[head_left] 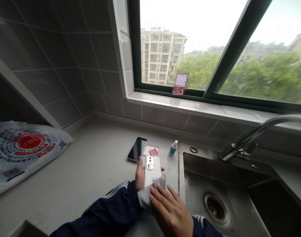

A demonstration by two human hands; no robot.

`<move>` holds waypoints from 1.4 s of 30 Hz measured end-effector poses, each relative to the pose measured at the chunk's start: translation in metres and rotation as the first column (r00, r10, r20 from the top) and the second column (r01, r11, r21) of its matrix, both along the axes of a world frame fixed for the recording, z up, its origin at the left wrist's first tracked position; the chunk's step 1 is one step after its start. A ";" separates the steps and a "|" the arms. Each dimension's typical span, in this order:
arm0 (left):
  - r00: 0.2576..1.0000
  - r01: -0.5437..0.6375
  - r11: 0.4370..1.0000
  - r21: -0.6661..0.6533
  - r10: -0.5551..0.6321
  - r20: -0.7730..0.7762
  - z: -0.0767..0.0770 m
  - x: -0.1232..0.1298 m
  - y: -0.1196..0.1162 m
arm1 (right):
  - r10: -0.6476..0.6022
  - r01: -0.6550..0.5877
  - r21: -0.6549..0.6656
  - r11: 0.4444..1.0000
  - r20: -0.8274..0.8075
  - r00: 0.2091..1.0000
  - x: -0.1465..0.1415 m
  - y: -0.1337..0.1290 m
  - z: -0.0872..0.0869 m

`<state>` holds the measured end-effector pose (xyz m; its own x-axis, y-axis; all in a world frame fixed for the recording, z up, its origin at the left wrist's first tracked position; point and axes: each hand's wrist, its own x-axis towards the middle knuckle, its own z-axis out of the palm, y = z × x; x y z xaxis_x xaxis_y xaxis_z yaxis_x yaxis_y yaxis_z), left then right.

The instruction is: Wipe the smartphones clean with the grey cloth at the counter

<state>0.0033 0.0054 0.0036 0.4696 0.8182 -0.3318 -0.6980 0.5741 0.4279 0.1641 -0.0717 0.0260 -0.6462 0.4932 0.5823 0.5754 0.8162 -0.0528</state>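
Observation:
My left hand is wrapped round a white phone, its back with the silver camera block facing up. The thumb lies along one edge and fingertips show at the other. Across the lower part of the phone's back lies a grey cloth. My right hand holds this cloth against the phone under long, flattened fingers; its thumb is hidden. Just beyond them, a second phone rests with its dark screen up. Beside it are a clear phone case and a small pink piece.
A small spray bottle with a white cap stands by the edge of the steel sink. A chrome faucet arches over the basin. On the left, a white plastic bag lies on the counter. A window is behind.

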 end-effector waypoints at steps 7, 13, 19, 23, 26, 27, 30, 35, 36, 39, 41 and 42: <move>1.000 0.024 0.999 -0.037 -0.023 0.015 0.006 0.001 -0.002 | -0.004 0.001 -0.053 0.999 -0.059 0.998 0.006 0.005 0.007; 0.997 0.061 0.998 -0.031 -0.060 0.049 0.005 0.001 -0.004 | 0.010 -0.014 -0.030 0.999 -0.115 0.993 0.003 0.006 0.010; 1.000 0.026 0.999 -0.041 -0.026 0.005 0.005 0.001 -0.005 | 0.053 -0.060 -0.022 0.998 -0.222 0.974 0.006 0.005 0.009; 0.996 -0.073 0.996 -0.051 0.070 -0.056 0.009 0.003 -0.005 | 0.113 -0.136 -0.065 0.989 -0.285 0.952 0.008 0.003 0.010; 0.994 -0.092 0.995 -0.045 0.089 -0.064 0.012 0.004 -0.006 | 0.084 -0.170 -0.184 0.968 -0.401 0.912 0.009 0.003 0.010; 0.996 -0.067 0.997 -0.042 0.065 -0.059 0.013 0.004 -0.006 | 0.050 -0.171 -0.239 0.956 -0.441 0.896 0.009 0.003 0.010; 0.999 -0.011 0.999 -0.042 0.009 -0.039 0.015 0.004 -0.007 | -0.062 -0.159 -0.388 0.908 -0.500 0.864 0.013 0.007 0.010; 0.995 -0.076 0.997 0.007 0.076 -0.068 0.014 0.007 -0.008 | -0.202 -0.109 -0.588 0.802 -0.438 0.876 0.015 0.014 0.014; 0.995 -0.065 0.998 0.022 0.066 -0.080 0.013 0.008 -0.008 | -0.216 -0.104 -0.614 0.782 -0.424 0.880 0.015 0.014 0.015; 0.992 -0.041 0.998 0.037 0.045 -0.118 0.010 0.009 -0.009 | -0.251 -0.049 -0.689 0.723 -0.329 0.910 0.013 0.013 0.017; 0.988 -0.047 0.998 0.031 0.051 -0.144 0.009 0.010 -0.010 | -0.273 0.030 -0.726 0.687 -0.219 0.937 0.012 0.013 0.017; 0.987 -0.039 0.999 0.030 0.043 -0.152 0.009 0.011 -0.011 | -0.280 0.079 -0.738 0.671 -0.154 0.947 0.011 0.013 0.016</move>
<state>0.0139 -0.0052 0.0121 0.3808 0.8455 -0.3742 -0.6464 0.5328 0.5461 0.1754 -0.0590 0.0418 -0.3930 0.9119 0.1185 0.5929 0.3498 -0.7253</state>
